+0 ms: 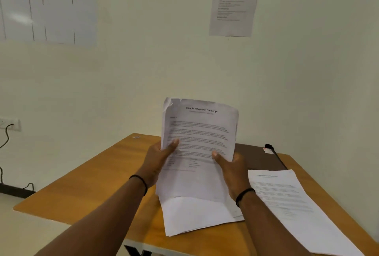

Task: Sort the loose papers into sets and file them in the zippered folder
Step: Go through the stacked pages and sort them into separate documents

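Note:
I hold a sheaf of printed papers upright above the wooden table; its top sheet is headed "Sample Education Transcript". My left hand grips the sheaf's left edge, thumb on the front. My right hand grips its right edge, thumb on the page. Under the sheaf a stack of white sheets lies flat on the table. Another printed set lies to the right. The dark brown zippered folder lies flat behind it, partly hidden by the held sheaf.
A black strap or pen lies along the folder's right edge. The table stands against a cream wall with a taped printed notice and a whiteboard sheet. A wall socket with a black cable is at the left.

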Available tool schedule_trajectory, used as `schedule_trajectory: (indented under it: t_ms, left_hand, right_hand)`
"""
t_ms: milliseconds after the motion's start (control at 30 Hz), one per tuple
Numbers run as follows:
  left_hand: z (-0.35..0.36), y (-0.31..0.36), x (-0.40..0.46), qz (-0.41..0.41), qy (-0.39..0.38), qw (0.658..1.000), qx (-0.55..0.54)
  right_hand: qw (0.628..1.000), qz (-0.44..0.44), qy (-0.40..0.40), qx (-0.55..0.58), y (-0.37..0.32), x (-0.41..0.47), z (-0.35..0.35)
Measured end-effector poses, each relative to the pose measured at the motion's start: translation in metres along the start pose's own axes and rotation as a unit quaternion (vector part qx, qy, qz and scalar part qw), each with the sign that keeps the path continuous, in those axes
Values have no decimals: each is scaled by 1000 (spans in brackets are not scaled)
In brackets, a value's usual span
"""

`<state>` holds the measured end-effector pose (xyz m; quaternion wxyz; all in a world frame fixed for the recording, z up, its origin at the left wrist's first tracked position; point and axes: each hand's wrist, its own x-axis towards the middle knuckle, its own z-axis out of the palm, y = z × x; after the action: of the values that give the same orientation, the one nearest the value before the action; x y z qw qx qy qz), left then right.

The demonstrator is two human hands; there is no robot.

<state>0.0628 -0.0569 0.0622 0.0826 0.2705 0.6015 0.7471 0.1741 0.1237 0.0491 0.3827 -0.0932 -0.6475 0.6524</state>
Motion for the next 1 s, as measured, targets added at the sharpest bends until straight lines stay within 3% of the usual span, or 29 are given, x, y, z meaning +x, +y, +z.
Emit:
schedule_trajectory:
  t_ms: [67, 133, 200, 267, 400, 667, 867, 1000]
  left_hand:
    - [-7, -11, 9, -14, 101, 993, 64]
    - [-22, -30, 17, -84, 214, 950, 210]
    - [-33, -49, 15, -188, 201, 919, 283]
    - [-33, -61, 14, -239, 161, 908, 305]
    - [-18, -67, 25, -289, 118, 921, 235]
    - [-9, -82, 26, -215, 145, 929, 265]
    - [-64, -54, 30, -45, 236, 938, 249]
    - [-108, -31, 36, 58, 267, 946, 172]
  right_hand:
    - [999, -14, 31, -2, -3, 6, -3]
    - [998, -21, 54, -5, -6, 11, -8]
    - [998, -14, 62, -10, -4, 14, -14]
    - [998, -3, 64, -16, 1, 14, -21]
    - [997, 29, 70, -17, 14, 12, -31]
    - [994, 36, 78, -67, 25, 16, -43]
    - [976, 63, 103, -183, 41, 36, -30]
    - [957, 63, 117, -259, 71, 55, -6]
